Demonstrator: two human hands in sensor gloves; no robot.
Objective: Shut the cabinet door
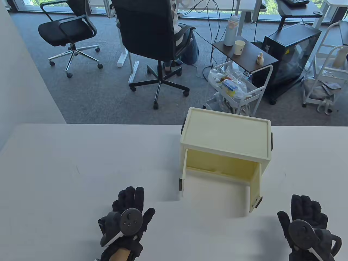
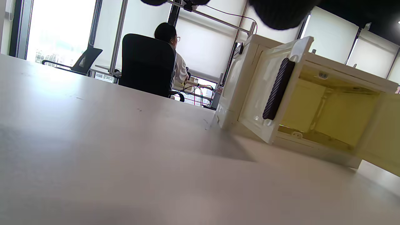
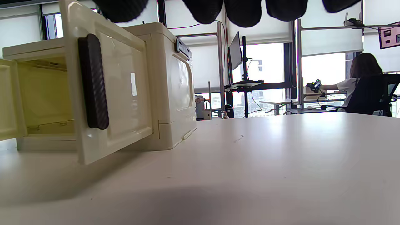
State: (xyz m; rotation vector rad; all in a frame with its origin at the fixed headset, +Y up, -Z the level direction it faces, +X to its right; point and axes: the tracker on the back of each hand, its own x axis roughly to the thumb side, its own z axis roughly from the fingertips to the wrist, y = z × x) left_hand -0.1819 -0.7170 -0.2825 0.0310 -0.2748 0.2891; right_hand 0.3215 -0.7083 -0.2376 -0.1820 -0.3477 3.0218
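A cream plastic cabinet (image 1: 227, 136) stands on the white table (image 1: 68, 168) with both front doors swung open toward me. The left door (image 1: 183, 174) and the right door (image 1: 255, 187) each carry a dark ribbed handle, plain in the left wrist view (image 2: 278, 89) and the right wrist view (image 3: 93, 82). The inside looks empty. My left hand (image 1: 127, 214) rests flat on the table, fingers spread, well left of the left door. My right hand (image 1: 308, 225) rests flat at the bottom right, right of the right door. Neither hand holds anything.
The table's far edge runs just behind the cabinet. Beyond it on the floor are office chairs (image 1: 155, 40), a white wire cart (image 1: 233, 89), a small side table with a cup (image 1: 239, 47) and a black computer case (image 1: 292, 54).
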